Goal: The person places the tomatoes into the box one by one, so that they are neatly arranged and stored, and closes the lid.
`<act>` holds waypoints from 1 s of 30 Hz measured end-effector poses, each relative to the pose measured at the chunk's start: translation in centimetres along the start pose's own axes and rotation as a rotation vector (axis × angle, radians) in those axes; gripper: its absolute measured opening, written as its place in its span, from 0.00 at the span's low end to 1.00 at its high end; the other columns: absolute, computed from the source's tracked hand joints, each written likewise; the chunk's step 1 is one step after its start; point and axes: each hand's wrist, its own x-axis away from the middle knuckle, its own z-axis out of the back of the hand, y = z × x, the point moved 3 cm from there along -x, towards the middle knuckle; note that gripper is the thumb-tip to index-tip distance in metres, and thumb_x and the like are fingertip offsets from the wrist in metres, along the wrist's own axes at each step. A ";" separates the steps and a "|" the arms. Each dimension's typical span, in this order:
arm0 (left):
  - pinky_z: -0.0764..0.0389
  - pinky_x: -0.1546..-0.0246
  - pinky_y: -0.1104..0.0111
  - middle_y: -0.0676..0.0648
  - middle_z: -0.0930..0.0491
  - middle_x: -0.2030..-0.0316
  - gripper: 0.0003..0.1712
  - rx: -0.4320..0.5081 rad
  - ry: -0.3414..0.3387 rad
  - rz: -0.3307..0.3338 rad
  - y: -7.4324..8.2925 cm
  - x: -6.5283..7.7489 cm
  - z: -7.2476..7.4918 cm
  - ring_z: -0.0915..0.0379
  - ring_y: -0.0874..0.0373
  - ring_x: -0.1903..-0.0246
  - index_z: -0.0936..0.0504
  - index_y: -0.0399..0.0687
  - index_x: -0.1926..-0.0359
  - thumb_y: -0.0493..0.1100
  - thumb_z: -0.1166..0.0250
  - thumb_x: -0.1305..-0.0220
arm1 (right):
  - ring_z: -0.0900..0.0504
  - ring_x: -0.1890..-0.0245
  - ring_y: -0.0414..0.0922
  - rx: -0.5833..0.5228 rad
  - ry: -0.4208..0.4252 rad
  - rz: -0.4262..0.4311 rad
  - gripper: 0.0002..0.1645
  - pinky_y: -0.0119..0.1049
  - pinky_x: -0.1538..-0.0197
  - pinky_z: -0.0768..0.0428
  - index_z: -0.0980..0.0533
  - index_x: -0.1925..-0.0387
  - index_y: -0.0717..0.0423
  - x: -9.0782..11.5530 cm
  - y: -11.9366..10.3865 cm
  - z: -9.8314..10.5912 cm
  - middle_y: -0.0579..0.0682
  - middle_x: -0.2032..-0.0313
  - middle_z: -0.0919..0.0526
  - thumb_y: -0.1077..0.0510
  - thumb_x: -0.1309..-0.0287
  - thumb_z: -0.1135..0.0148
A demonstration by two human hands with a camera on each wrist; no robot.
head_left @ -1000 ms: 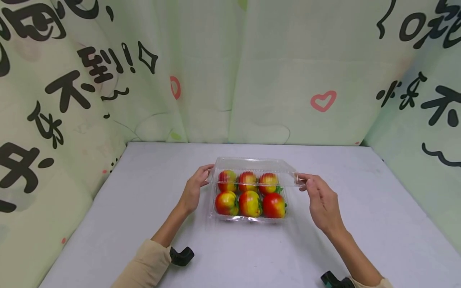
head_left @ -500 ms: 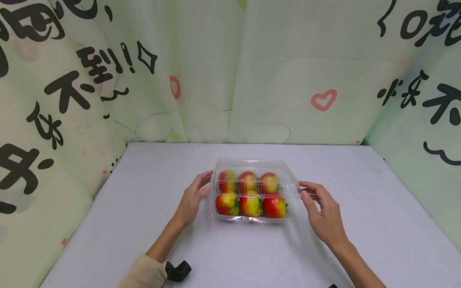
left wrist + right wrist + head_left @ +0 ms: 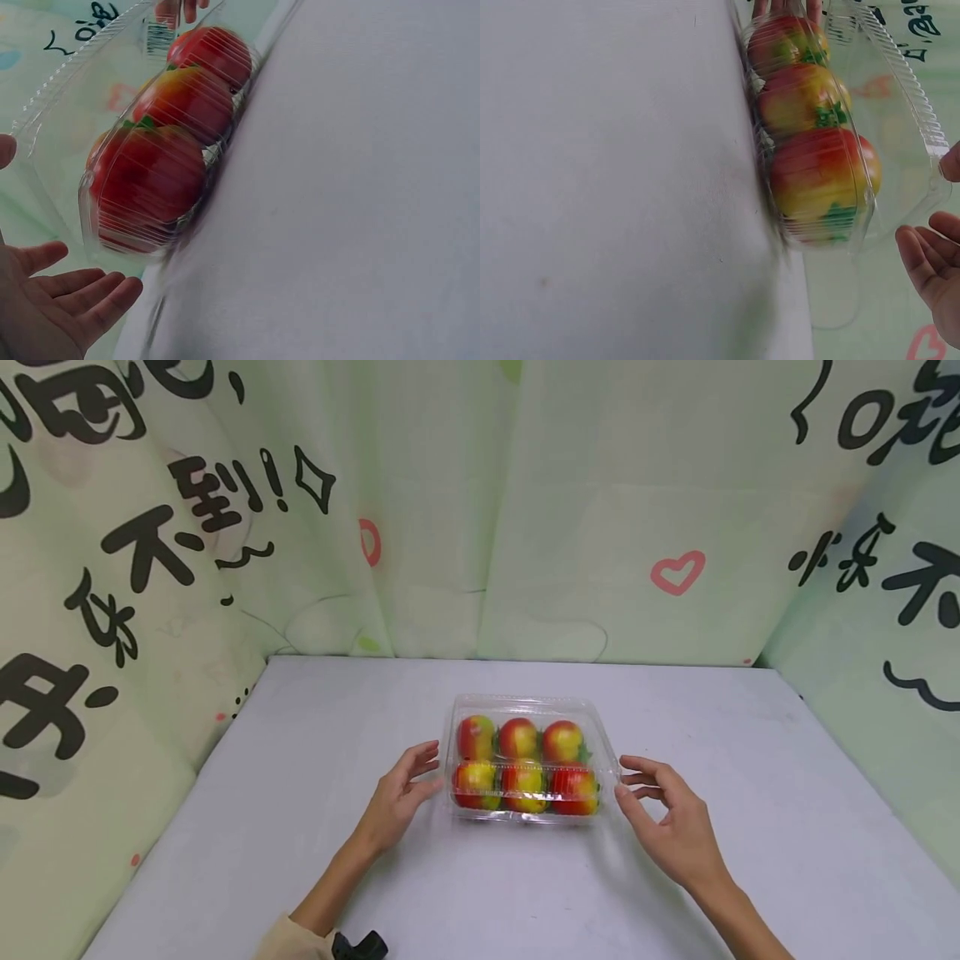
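Note:
A clear plastic clamshell box (image 3: 525, 817) stands on the table, holding several red-and-yellow fruits (image 3: 521, 739) in two rows, some with green leaves. Its transparent lid (image 3: 64, 112) is tilted, its front edge raised above the front row. My left hand (image 3: 393, 802) is at the box's left side, fingers extended and spread; in the left wrist view its fingers are apart from the box and its thumb is near the lid corner. My right hand (image 3: 671, 827) is at the right side; in the right wrist view a digit (image 3: 951, 163) touches the lid corner, the other fingers loosely bent and apart.
A white table (image 3: 337, 693) bears the box near its middle. Pale green printed curtains (image 3: 570, 510) with black lettering and hearts enclose the back and sides. A black wrist mount (image 3: 360, 946) sits at the left sleeve (image 3: 296, 939).
The lid has swung down toward the front, its edge now over the front fruits. Both hands have come lower and nearer with it, their fingers loosening from the lid; the box has stayed in place.

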 end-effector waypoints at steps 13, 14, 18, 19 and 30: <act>0.20 0.40 0.54 0.40 0.22 0.36 0.28 -0.009 -0.012 0.040 -0.7 1.0 -0.6 0.22 0.45 0.40 0.28 0.42 0.31 0.43 0.39 0.30 | 0.20 0.56 0.30 0.030 -0.080 -0.084 0.26 0.19 0.53 0.22 0.26 0.39 0.62 1.2 0.7 -0.4 0.55 0.45 0.18 0.63 0.37 0.33; 0.20 0.40 0.54 0.40 0.22 0.37 0.28 -0.012 -0.014 0.046 -0.7 1.1 -0.6 0.22 0.45 0.41 0.28 0.42 0.32 0.43 0.39 0.30 | 0.19 0.56 0.30 0.032 -0.091 -0.093 0.26 0.20 0.53 0.21 0.26 0.38 0.61 1.3 0.7 -0.5 0.55 0.45 0.18 0.62 0.37 0.33; 0.19 0.41 0.56 0.41 0.20 0.40 0.26 -0.030 -0.025 0.065 -0.7 1.1 -0.9 0.21 0.46 0.43 0.26 0.40 0.34 0.44 0.39 0.29 | 0.18 0.56 0.35 0.032 -0.142 -0.129 0.27 0.29 0.53 0.18 0.27 0.36 0.60 1.5 0.9 -0.7 0.55 0.42 0.20 0.61 0.35 0.35; 0.18 0.42 0.57 0.41 0.19 0.41 0.25 -0.032 -0.026 0.068 -0.6 1.1 -0.9 0.21 0.46 0.44 0.25 0.39 0.35 0.44 0.39 0.29 | 0.18 0.55 0.36 0.031 -0.157 -0.143 0.27 0.31 0.52 0.18 0.28 0.36 0.60 1.5 1.0 -0.7 0.55 0.42 0.20 0.61 0.35 0.35; 0.18 0.53 0.71 0.45 0.15 0.57 0.20 -0.025 -0.048 0.093 -0.9 1.0 -1.1 0.20 0.56 0.57 0.21 0.36 0.43 0.42 0.36 0.33 | 0.19 0.47 0.49 0.005 -0.297 -0.307 0.26 0.31 0.49 0.18 0.29 0.35 0.62 1.5 1.8 -1.1 0.58 0.39 0.20 0.54 0.29 0.41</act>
